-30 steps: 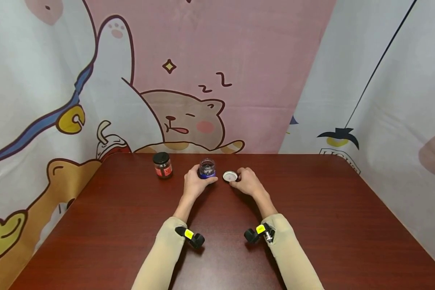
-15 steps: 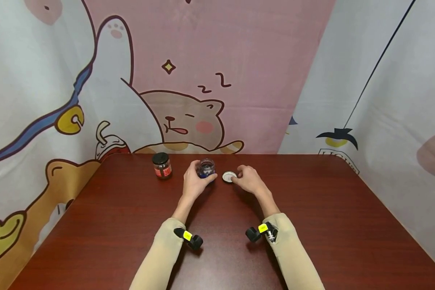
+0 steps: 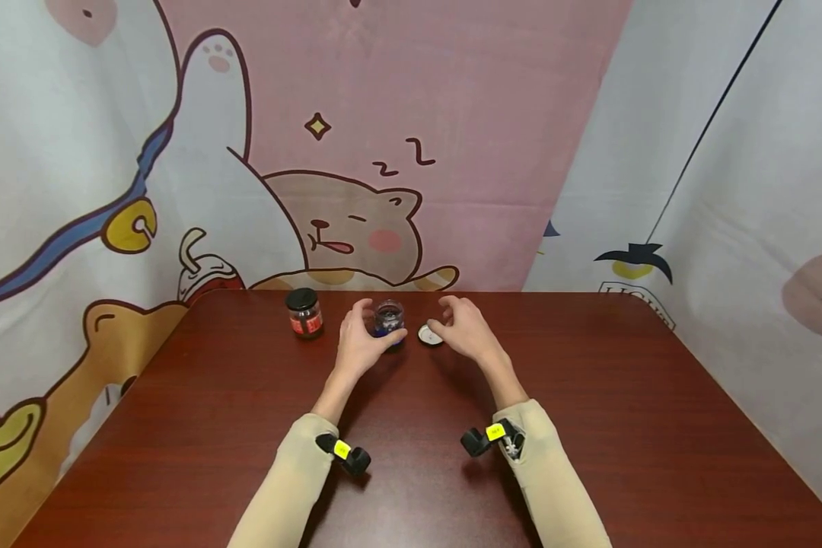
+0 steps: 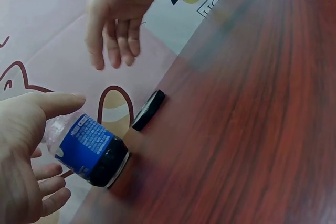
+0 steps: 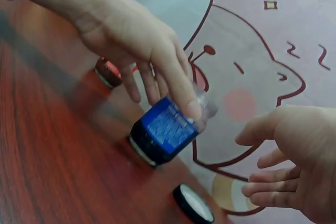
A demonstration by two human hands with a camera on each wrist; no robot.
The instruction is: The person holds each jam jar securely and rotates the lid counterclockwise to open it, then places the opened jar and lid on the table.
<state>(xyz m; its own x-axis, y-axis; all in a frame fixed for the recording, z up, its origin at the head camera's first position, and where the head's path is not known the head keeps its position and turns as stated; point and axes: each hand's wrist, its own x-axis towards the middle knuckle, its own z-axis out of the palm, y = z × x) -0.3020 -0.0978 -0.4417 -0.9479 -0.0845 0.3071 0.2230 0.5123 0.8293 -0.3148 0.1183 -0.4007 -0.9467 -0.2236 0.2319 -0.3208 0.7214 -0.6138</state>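
Observation:
An uncapped glass jar point(image 3: 389, 312) with a blue label stands upright on the table, dark contents in its lower part. Around it, fingers spread and loosened, is my left hand point(image 3: 358, 342); in the left wrist view its thumb lies by the jar's shoulder and the other fingers stand off the glass. Just right of the jar, a black-rimmed lid point(image 3: 428, 336) lies with its white inside up. My right hand point(image 3: 471, 330) hovers above and beside this lid, holding nothing. In the right wrist view its relaxed fingers point(image 5: 275, 187) are apart from the lid.
Left of my left hand stands a second jar point(image 3: 304, 314) with a black lid and red label. The brown table point(image 3: 411, 472) ends just behind the jars, where a cartoon-printed cloth point(image 3: 493, 152) hangs. Wrist cameras sit on both sleeves.
My left hand has loosened from the blue-label jar and drawn slightly left. The right hand has let go of the lid and lifted off it. Jar and lid stay put.

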